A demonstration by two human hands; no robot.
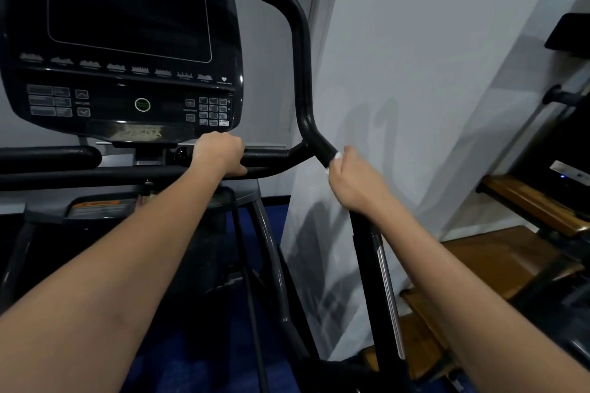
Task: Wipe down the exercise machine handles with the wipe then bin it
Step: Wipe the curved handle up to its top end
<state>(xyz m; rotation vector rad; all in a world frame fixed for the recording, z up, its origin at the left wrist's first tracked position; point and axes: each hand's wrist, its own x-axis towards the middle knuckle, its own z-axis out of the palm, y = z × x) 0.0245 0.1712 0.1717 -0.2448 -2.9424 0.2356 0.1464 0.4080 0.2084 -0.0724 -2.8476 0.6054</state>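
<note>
The wiping looks to be in progress rather than finished: the right hand (354,182), just right of the frame's centre, is wrapped around the long moving handle (301,51) with the wipe (336,159) trapped between palm and bar, so this handle is the one being cleaned at this moment. How much of it has already been covered cannot be told; the black tube shows no clear wet sheen, and the stretch that rises and curves over toward the top centre of the frame looks the same as the part below the hand. The left hand (220,155), in the middle of the frame under the console (121,41), is closed over the fixed crossbar (268,158), apparently for steadying, with no cloth in it. By my reading the rest of this handle, the crossbar and the padded bar at the left edge (48,158) may yet need a pass, and binning is certainly left; no bin shows anywhere. As for the wipe, only slivers appear: a small white fold poking out at the upper end of the fist beside the thumb and another sliver at the lower edge, both pressed against the bar. It seems thin, crumpled and white; its dampness or dirt cannot be judged. The right grip is pressed together on wipe and handle; the left is curled tight on bare bar
</note>
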